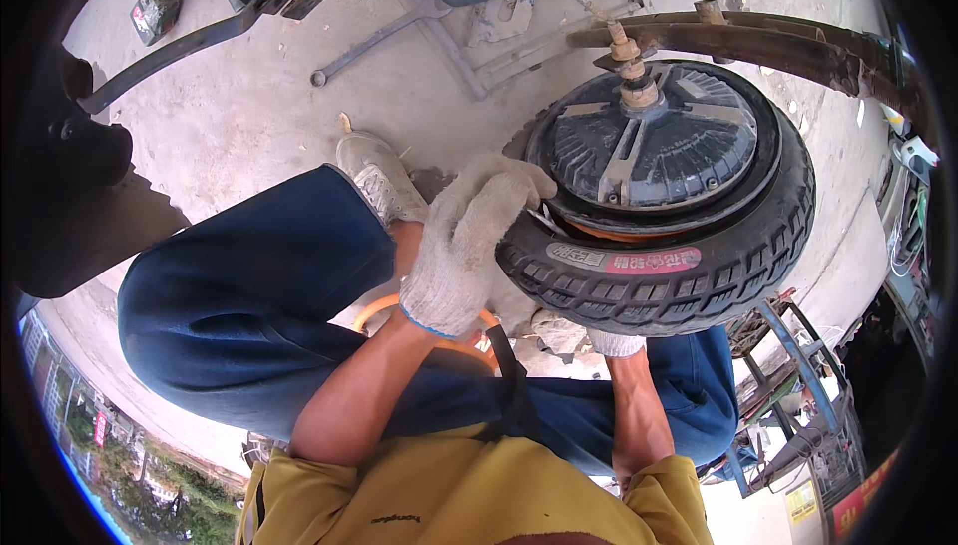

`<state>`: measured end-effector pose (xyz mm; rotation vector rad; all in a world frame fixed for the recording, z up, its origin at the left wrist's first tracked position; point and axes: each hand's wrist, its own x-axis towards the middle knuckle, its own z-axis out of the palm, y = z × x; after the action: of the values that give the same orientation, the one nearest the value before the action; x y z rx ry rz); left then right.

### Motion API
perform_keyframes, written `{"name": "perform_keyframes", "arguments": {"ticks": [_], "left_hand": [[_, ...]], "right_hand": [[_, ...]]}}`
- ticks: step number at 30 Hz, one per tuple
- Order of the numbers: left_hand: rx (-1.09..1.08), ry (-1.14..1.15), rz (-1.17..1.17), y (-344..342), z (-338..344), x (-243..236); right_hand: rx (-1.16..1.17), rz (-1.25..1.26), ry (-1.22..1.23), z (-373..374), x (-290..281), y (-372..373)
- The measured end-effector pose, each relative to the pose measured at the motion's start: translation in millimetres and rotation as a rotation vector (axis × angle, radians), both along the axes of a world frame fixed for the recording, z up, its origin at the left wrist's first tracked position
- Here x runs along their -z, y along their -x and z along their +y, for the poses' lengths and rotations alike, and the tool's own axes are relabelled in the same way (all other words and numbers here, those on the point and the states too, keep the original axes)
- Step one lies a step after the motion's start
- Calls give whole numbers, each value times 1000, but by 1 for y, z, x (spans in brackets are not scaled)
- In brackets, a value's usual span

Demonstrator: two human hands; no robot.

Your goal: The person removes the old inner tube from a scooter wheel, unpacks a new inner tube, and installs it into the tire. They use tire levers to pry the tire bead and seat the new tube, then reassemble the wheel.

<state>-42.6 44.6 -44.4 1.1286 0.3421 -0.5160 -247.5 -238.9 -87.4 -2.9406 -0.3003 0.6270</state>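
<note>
A black motor wheel [654, 136] with a finned hub and an upright rusty axle is at the right of my lap. Its black tyre [649, 290] stands partly off the rim at the near side, and an orange strip [609, 232] shows in the gap. My left hand [469, 241], in a whitish knit glove, is closed at the tyre's left edge by the rim. A small shiny metal piece sticks out by its fingers; what it grips is mostly hidden. Under the near side of the tyre is my gloved right hand [616, 343], its fingers out of sight.
An orange hose or ring [374, 310] lies behind my left wrist. Beyond the wheel runs a rusty curved metal bar [778, 41]. On the concrete floor lie a grey metal frame [449, 46] and a tool with a red-and-black body [160, 11]. Dark vehicle parts [70, 136] stand at left.
</note>
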Motion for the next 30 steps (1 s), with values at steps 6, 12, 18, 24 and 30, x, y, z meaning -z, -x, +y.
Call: {"name": "perform_keyframes", "arguments": {"ticks": [6,12,18,24,30], "left_hand": [[38,-50,204,-8,0,-8],[204,-264,160,-19,-4,-2],[203,-295,161,-24,-2,5],[268,-355,71,-27,-2,5],[327,-436,-160,-24,1,7]], "right_hand": [[4,56,9,-10,-6,3],[22,101,-7,-14,-20,10],[18,139,1,-16,-31,12],[17,167,0,-18,-37,14],[8,181,6,-18,-39,16]]}}
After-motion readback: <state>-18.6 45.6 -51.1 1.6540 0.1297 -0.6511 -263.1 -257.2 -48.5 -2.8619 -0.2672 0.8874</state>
